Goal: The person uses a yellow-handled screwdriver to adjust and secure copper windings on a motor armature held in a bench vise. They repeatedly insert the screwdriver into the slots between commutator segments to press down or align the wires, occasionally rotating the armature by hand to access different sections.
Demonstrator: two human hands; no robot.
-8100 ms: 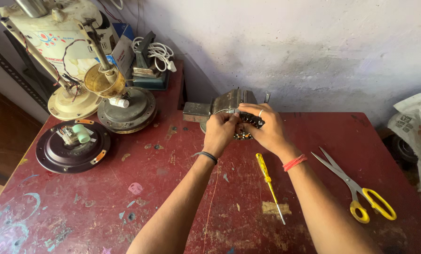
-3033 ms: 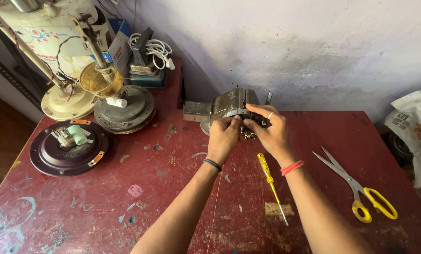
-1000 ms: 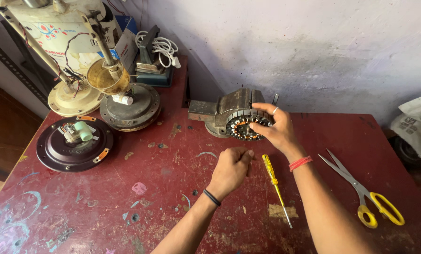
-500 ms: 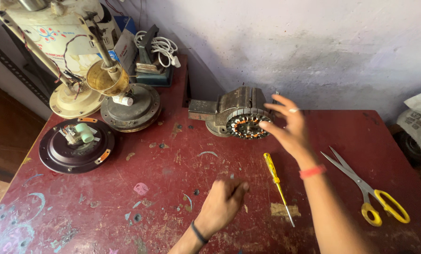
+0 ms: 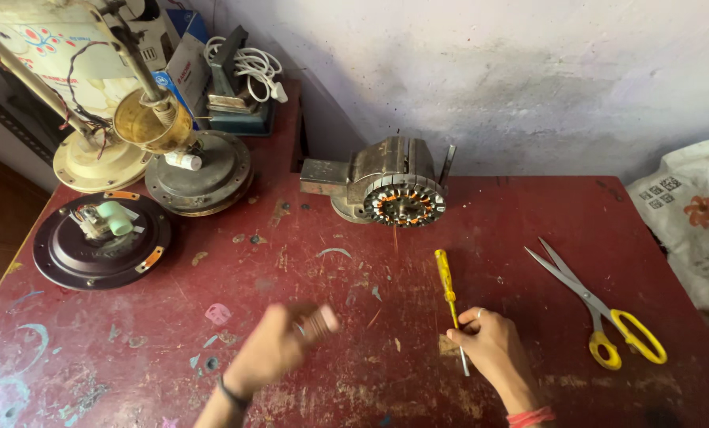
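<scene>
Right hand [image 5: 487,342] pinching screwdriver [image 5: 448,295] shaft, left hand [image 5: 279,349] (blurred, grip unclear), scissors [image 5: 592,303] nearby

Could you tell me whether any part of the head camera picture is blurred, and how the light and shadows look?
In the head view, the left hand is smeared by motion blur, while the right hand at the yellow screwdriver is sharp, as are the scissors and the motor stator. Light is soft and even, shadows are faint, and the red table shows no strong glare.
</scene>
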